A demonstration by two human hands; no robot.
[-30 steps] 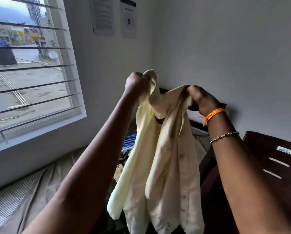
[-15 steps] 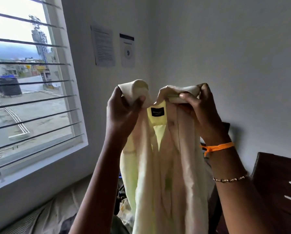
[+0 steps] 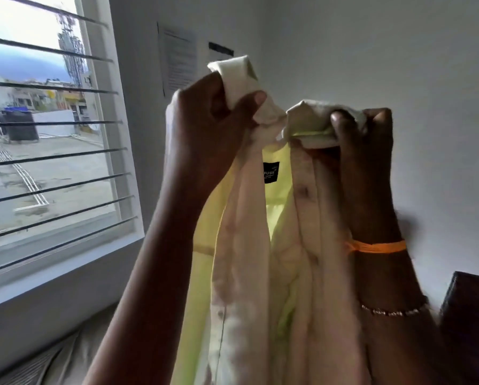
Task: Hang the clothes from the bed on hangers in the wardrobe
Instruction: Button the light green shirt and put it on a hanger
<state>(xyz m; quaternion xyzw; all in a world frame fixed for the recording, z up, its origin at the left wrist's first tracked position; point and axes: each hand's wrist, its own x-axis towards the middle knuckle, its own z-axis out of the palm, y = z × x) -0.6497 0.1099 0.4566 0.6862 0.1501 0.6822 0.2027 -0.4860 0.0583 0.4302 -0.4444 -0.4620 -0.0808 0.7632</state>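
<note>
Head view: a pale yellow shirt point(image 3: 260, 259) hangs lengthwise straight down, held up at its collar. The left hand point(image 3: 205, 129) pinches one collar end, the right hand point(image 3: 366, 140) the other, equally near. The bed point(image 3: 74, 354) lies below; a barred window point(image 3: 52, 134) is left; no hanger or wardrobe shows.

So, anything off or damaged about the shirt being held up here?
Possibly. The pale yellow shirt shows faint brownish marks on its front, near the button placket; stains or shadow, the blur leaves unclear. Otherwise the left hand and right hand each grip one side of the collar, nothing torn or askew.
</note>
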